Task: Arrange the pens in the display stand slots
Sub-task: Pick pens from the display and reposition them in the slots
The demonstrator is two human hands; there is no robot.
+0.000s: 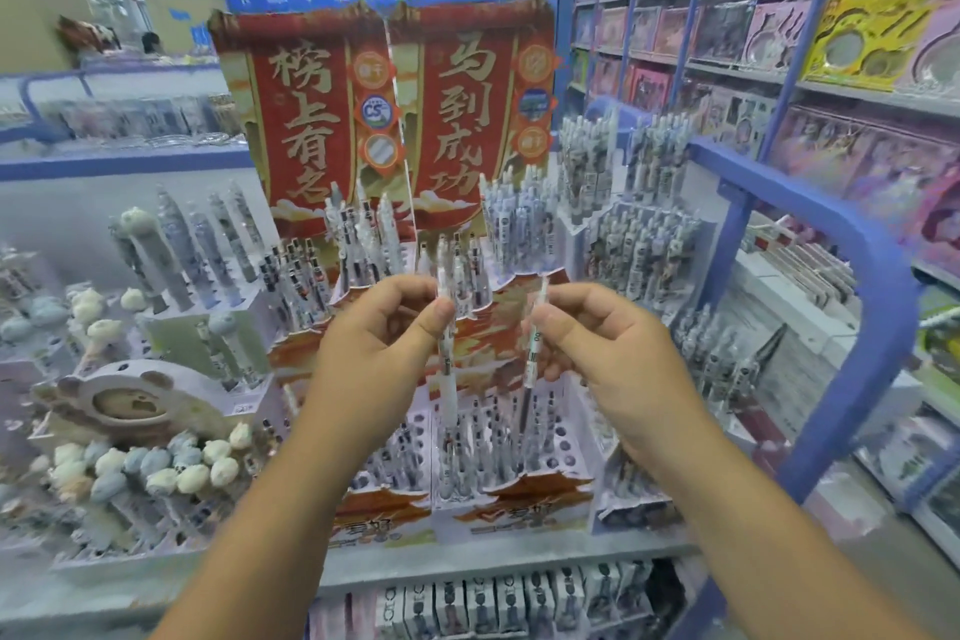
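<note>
My left hand (382,346) pinches a white pen (447,369) upright between thumb and fingers. My right hand (605,353) grips a second white pen (532,353), also upright. Both pens hang above the red and white display stand (524,499), whose lower tier holds several pens in round slots, with open holes at its right side. An upper tier (363,270) of the same stand carries more pens under two red banners (384,120).
A bear-shaped display (135,400) and plush-topped pens (156,468) stand on the left. More pen racks (639,234) rise to the right. A blue shelf frame (852,307) curves along the right side, with boxed goods (831,68) on shelves beyond it.
</note>
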